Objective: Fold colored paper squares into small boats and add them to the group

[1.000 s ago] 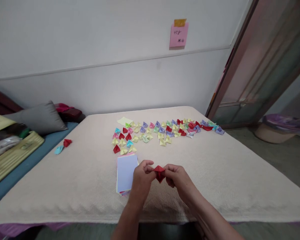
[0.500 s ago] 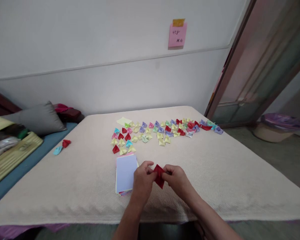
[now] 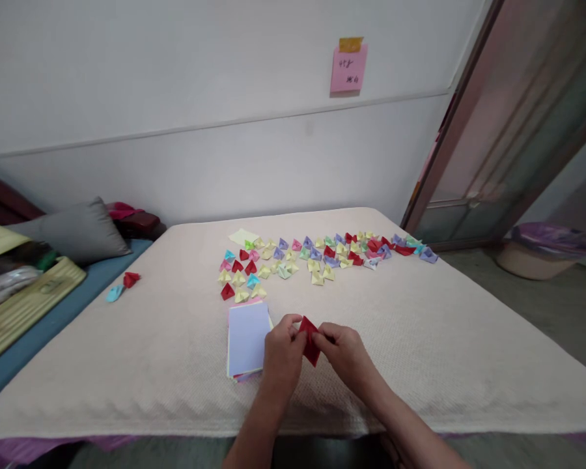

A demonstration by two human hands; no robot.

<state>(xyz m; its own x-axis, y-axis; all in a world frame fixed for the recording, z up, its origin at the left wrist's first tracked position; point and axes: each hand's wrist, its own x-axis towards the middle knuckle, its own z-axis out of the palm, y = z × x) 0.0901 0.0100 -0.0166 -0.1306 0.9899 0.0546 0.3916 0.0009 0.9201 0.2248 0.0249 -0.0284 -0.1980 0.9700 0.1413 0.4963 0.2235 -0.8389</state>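
Observation:
Between my two hands is a folded piece of red origami paper (image 3: pixel 311 345), diamond-shaped, its corners pointing up and down. My left hand (image 3: pixel 284 348) pinches its left side. From the right, my right hand (image 3: pixel 342 348) grips it with thumb and fingers closed. Just left of my left hand lies a stack of coloured paper sheets (image 3: pixel 248 339), a pale violet sheet on top. Beyond the stack, several small folded paper boats (image 3: pixel 241 295) in yellow, red, blue, pink and violet stand in loose rows, stretching to the far right.
A cream cloth (image 3: pixel 176 365) covers the table. Red and light-blue folded papers (image 3: pixel 131 279) lie at its left. A grey cushion (image 3: pixel 85 229) sits beyond the left edge. A pink note (image 3: pixel 348 69) is taped to the wall. A tub (image 3: pixel 532 260) stands at far right.
The red paper has shifted slightly left and up between my hands, and my right thumb has moved further over its face. The other papers lie as before.

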